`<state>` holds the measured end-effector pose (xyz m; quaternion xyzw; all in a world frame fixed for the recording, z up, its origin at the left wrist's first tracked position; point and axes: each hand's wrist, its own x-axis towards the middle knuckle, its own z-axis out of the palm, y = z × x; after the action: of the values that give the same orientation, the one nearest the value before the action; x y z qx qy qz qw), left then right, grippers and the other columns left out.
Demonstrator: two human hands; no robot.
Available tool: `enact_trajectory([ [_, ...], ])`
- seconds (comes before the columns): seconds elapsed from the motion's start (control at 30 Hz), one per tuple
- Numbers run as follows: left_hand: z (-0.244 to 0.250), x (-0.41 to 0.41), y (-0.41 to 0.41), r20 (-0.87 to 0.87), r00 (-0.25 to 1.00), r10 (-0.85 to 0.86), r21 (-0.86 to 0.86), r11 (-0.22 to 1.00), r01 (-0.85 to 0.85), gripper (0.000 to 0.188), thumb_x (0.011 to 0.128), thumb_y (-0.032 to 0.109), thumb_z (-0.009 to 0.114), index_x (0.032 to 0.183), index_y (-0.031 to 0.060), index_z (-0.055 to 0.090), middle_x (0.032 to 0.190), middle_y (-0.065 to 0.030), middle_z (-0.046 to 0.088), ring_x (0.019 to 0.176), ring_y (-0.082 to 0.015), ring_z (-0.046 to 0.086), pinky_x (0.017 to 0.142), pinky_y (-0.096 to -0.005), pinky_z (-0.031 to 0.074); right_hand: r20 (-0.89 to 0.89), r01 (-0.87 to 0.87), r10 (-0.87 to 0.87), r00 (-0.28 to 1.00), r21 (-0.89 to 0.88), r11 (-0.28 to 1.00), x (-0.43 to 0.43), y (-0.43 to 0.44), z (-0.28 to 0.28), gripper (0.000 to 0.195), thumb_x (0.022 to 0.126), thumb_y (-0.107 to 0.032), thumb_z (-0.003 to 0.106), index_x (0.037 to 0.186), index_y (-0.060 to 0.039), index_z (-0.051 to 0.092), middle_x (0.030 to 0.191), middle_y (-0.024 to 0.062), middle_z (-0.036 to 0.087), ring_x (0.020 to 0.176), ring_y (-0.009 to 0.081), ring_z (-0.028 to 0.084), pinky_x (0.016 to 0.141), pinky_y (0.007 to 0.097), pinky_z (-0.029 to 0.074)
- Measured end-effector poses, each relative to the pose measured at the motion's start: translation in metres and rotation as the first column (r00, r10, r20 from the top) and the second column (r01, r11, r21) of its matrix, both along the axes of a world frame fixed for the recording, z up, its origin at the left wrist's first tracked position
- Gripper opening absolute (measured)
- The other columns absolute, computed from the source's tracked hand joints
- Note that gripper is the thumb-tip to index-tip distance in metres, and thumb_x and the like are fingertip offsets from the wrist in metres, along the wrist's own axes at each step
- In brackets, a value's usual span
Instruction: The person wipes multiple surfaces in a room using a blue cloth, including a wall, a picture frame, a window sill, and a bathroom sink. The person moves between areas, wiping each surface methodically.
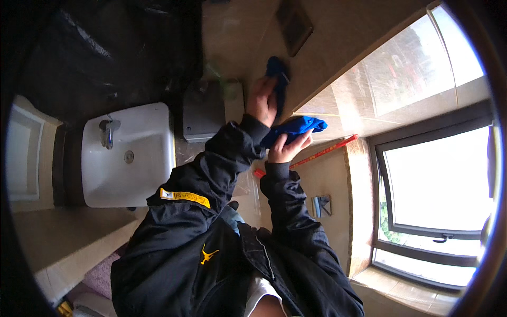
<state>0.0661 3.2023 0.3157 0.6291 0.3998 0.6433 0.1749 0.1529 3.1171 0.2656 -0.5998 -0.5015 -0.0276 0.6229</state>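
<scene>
My left hand (262, 99) grips a dark blue cloth (280, 89) that lies against the brown tiled wall. Closer to my body, my right hand (290, 146) is closed around a bunched bright blue cloth (301, 125), its fingers over the lower edge. Whether both blue parts belong to one cloth, I cannot tell. Behind my right wrist a red pole (323, 152) with markings runs at a slant, partly hidden by that hand and sleeve. Black jacket sleeves cover both my arms to the wrists.
On the left is a white washbasin (152, 174) with a chrome tap (107, 134). A grey box-like object (204, 113) stands beside it, below black plastic sheeting (119, 51). A dark square plate (295, 25) is on the wall ahead. An open window (435, 178) is on the right.
</scene>
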Motion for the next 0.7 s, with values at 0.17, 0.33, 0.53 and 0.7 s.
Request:
enact_trajectory([
  [0.17, -0.140, 0.010, -0.008, -0.111, 0.986, 0.127, -0.199, 0.969, -0.147, 0.035, 0.080, 0.001, 0.051, 0.114, 0.0025, 0.060, 0.109, -0.0252, 0.059, 0.104, -0.0436, 0.055, 0.091, -0.0449, 0.044, -0.085, 0.159, -0.178, 0.980, -0.192, 0.968, 0.003, 0.006, -0.075, 0.071, 0.075, -0.006, 0.050, 0.141, 0.0048, 0.026, 0.125, 0.0304, 0.036, 0.116, 0.0426, 0.038, 0.106, 0.0487, 0.028],
  [0.33, -0.147, 0.012, -0.051, -0.124, 0.988, 0.096, -0.283, 0.951, -0.128, 0.031, 0.083, 0.004, 0.053, 0.112, 0.0007, 0.061, 0.108, -0.0269, 0.062, 0.099, -0.0430, 0.059, 0.084, -0.0455, 0.049, -0.076, 0.070, -0.089, 0.993, -0.226, 0.972, -0.008, -0.014, -0.075, 0.067, 0.080, -0.006, 0.055, 0.140, 0.0080, 0.028, 0.124, 0.0312, 0.040, 0.114, 0.0446, 0.040, 0.104, 0.0476, 0.029],
  [0.53, 0.001, 0.004, -0.009, 0.007, 1.000, 0.018, -0.085, 0.996, -0.017, 0.030, 0.089, 0.009, 0.053, 0.117, 0.0017, 0.060, 0.111, -0.0242, 0.062, 0.101, -0.0411, 0.059, 0.085, -0.0415, 0.048, -0.111, 0.303, -0.297, 0.948, 0.042, 0.952, 0.023, 0.025, 0.031, 0.056, 0.086, -0.007, 0.046, 0.139, 0.0094, 0.033, 0.121, 0.0281, 0.044, 0.112, 0.0400, 0.043, 0.103, 0.0421, 0.031],
  [0.7, -0.111, 0.009, -0.066, -0.175, 0.985, 0.014, -0.145, 0.989, -0.040, 0.039, 0.089, 0.012, 0.054, 0.127, 0.0014, 0.055, 0.119, -0.0290, 0.054, 0.108, -0.0460, 0.053, 0.094, -0.0483, 0.043, -0.198, 0.413, -0.462, 0.865, -0.243, 0.878, 0.022, 0.021, -0.072, 0.054, 0.087, -0.006, 0.050, 0.137, 0.0076, 0.037, 0.123, 0.0283, 0.044, 0.114, 0.0409, 0.044, 0.103, 0.0437, 0.032],
])
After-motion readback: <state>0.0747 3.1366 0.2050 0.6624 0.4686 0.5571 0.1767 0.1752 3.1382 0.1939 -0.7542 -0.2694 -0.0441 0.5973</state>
